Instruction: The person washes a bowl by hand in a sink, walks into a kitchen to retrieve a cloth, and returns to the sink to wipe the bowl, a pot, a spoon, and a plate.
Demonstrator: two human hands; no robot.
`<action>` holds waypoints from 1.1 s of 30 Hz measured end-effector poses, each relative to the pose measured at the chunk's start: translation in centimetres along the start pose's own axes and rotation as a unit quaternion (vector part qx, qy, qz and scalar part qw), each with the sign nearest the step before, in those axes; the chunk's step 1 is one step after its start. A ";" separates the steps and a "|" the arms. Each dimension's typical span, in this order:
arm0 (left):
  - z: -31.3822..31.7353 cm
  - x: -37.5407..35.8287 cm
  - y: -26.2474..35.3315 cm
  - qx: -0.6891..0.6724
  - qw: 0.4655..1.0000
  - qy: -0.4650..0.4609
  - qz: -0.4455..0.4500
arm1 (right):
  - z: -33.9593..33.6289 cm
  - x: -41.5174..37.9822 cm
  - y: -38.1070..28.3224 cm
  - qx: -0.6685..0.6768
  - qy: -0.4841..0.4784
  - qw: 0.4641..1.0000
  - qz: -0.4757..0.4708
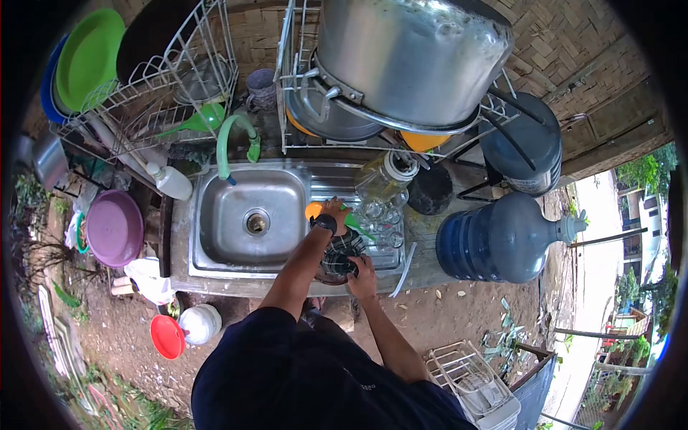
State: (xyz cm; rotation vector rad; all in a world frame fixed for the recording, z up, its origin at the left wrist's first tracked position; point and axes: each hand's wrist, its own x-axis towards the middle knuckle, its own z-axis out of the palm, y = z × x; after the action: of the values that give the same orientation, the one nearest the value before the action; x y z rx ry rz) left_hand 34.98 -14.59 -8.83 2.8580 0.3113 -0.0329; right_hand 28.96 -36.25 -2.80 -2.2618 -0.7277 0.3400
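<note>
My left hand [332, 210], a dark watch on its wrist, reaches over the ridged drainboard [333, 179] with its fingers bent. An orange plastic piece [313, 210] sits against its left side and a green plastic piece [358, 224] against its right; I cannot tell what it grips. My right hand [363, 278] is closed around a small dark rounded object [352, 267] near the counter's front edge. Right beside that object lies a dark checked cloth [344, 247]. Several clear glasses [389, 228] stand on the drainboard, next to a large glass jar [382, 179].
The steel sink basin [226, 222] lies left of my hands, under a green hose tap [224, 147]. Wire racks [287, 79] behind hold a big pot [416, 64]. A blue water jug [494, 236] lies at the right, a white bottle [170, 181] stands left.
</note>
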 end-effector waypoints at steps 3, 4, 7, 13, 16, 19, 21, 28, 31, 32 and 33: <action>0.0 1.1 -0.5 -0.022 0.995 -0.092 -0.003 | -0.3 1.1 0.0 -0.011 -0.004 1.000 0.006; -0.5 1.0 -0.6 -0.029 0.997 -0.072 0.006 | -0.3 1.3 -0.2 -0.016 -0.006 1.000 0.008; -3.3 1.0 -0.4 -0.035 0.988 -0.150 0.003 | -0.3 2.5 -0.5 -0.012 0.012 1.000 -0.014; -2.9 1.0 -1.7 -0.029 0.994 -0.088 0.064 | 0.6 4.1 0.2 -0.014 -0.005 1.000 -0.014; -2.9 0.7 -2.1 -0.031 0.993 -0.031 0.114 | 0.4 4.5 0.3 -0.020 -0.012 0.999 -0.042; -4.5 -0.1 -2.9 -0.007 0.989 0.019 0.149 | -0.7 4.2 -1.8 -0.050 -0.023 0.998 -0.020; -5.9 -1.2 -3.6 0.002 0.987 0.046 0.157 | -0.1 4.0 -1.6 -0.073 -0.006 0.997 -0.039; -7.2 -11.5 -4.8 -0.507 0.849 0.025 -0.145 | 2.3 3.9 -1.1 0.258 0.071 0.962 0.052; -6.9 -16.4 -2.7 -0.688 0.698 0.015 -0.199 | 2.6 3.2 -10.2 0.357 0.091 0.924 0.100; -4.7 -17.5 -1.8 -0.577 0.790 0.113 -0.174 | 3.6 3.0 -12.5 0.372 0.081 0.918 0.106; -3.3 -18.2 -1.0 -0.451 0.856 0.208 -0.144 | 4.1 3.1 -13.6 0.387 0.070 0.913 0.111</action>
State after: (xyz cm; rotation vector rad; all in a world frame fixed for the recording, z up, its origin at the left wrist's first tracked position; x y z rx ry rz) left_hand 16.98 -16.60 -4.99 1.8345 0.6346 0.5350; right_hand 24.17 -24.24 3.92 -1.5793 -0.1893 0.4684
